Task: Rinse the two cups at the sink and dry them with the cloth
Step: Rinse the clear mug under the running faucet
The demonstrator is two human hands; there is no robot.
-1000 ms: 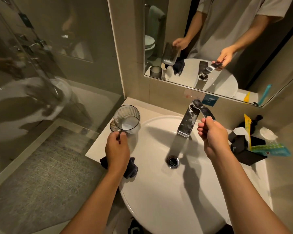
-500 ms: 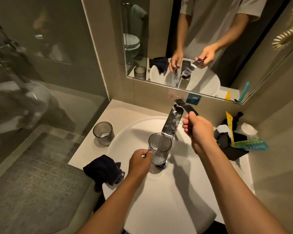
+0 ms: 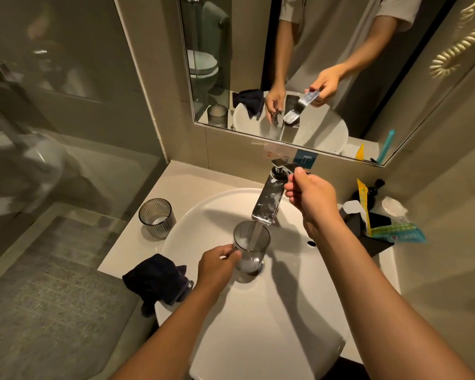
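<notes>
My left hand (image 3: 217, 263) grips a ribbed grey glass cup (image 3: 251, 246) by its side, upright in the white sink (image 3: 272, 319) over the drain. Water runs from the chrome tap (image 3: 266, 204) straight into the cup. My right hand (image 3: 310, 196) is closed on the tap's lever at the top. A second ribbed glass cup (image 3: 157, 218) stands on the counter to the left of the basin. A dark cloth (image 3: 155, 279) lies bunched on the counter's front left corner, partly over the sink rim.
A black holder (image 3: 368, 231) with sachets and toiletry packets sits right of the tap. A mirror (image 3: 313, 64) hangs on the wall behind the tap. A glass shower screen (image 3: 52, 119) stands close on the left. The counter drops off at the front left.
My left hand carried one cup from the counter into the basin under the spout. Water now flows into it; the tap was dry before. My right hand stays on the lever.
</notes>
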